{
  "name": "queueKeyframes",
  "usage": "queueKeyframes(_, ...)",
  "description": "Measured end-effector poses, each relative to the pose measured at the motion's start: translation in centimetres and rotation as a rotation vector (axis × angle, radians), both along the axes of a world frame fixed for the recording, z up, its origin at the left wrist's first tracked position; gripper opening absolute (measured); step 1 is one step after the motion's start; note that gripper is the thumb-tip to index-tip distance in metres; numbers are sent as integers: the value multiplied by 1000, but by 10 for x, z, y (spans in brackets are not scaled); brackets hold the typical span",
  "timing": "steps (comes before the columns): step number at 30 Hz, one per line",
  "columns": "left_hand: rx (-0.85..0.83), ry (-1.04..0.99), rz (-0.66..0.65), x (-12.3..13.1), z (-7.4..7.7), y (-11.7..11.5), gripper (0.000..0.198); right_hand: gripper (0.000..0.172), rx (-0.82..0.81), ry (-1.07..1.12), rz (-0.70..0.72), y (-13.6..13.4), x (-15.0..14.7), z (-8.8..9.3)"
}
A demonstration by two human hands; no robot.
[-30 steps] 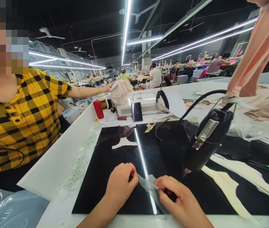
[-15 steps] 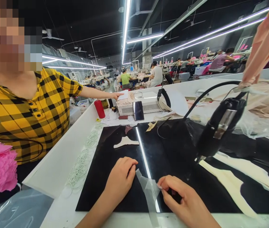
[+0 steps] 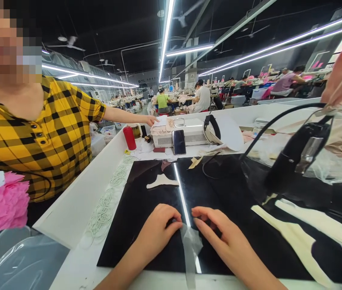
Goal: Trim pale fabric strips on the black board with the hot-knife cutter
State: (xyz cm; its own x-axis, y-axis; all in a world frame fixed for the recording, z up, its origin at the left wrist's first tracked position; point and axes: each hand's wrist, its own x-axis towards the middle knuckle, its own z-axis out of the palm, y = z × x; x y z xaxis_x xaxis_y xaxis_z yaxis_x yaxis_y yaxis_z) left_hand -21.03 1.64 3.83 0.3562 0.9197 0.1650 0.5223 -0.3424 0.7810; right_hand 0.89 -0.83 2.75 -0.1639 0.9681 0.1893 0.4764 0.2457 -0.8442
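Observation:
A narrow, sheer whitish fabric piece point(image 3: 192, 245) lies on the black board point(image 3: 147, 209) and trails over its front edge. My left hand point(image 3: 160, 225) is at the upper left corner of this piece, thumb and forefinger closed on it. Beside the upper right of the fabric is my right hand point(image 3: 223, 233), its thumb and forefinger slightly apart with nothing visible between them. Beyond my hands lies a small cream cut piece point(image 3: 163, 181). To the right are a long cream cut piece point(image 3: 291, 237) and a white cut piece point(image 3: 316, 221).
A black hand-held device point(image 3: 299, 155) on a cable stands at the right. Behind the board are a phone point(image 3: 179, 142), a white vented box point(image 3: 193, 135) and a red cylinder point(image 3: 129, 138). Pale green loops point(image 3: 101, 213) line the left. A co-worker point(image 3: 41, 129) reaches across.
My right hand has moved up and left, releasing the sheer fabric's right corner. My left hand has shifted slightly right and down to the fabric's top. The view has turned a little.

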Motion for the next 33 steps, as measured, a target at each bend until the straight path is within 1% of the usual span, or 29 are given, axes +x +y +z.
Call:
queueKeyframes(2, -57, -54, 21, 0, 3, -1, 6, 32, -19, 10, 50, 4, -9, 3)
queueKeyframes(4, -113, -127, 31, 0, 5, -1, 3, 27, -50, -9, 118, 6, -16, 4)
queueKeyframes(5, -140, -169, 31, 0, 5, -1, 3, 24, -58, -16, 141, 7, -18, 4)
queueKeyframes(6, -166, -212, 29, 1, 5, 0, 8, 23, -62, -22, 158, 8, -18, 4)
queueKeyframes(9, -248, -337, 15, 2, 3, 1, 22, 21, -75, -35, 139, 9, -17, 3)
queueKeyframes(14, -347, -463, 3, 3, 2, 1, 27, 24, -118, -23, 116, 9, -15, 1)
queueKeyframes(17, -367, -483, -5, 4, 3, 0, 28, 21, -129, -7, 108, 9, -17, 1)
queueKeyframes(24, -377, -461, -12, 4, 1, -2, 26, 20, -83, 22, 107, 10, -18, 2)
queueKeyframes(33, -392, -422, -14, 3, 1, 0, 26, 22, -137, 58, 76, 11, -21, -1)
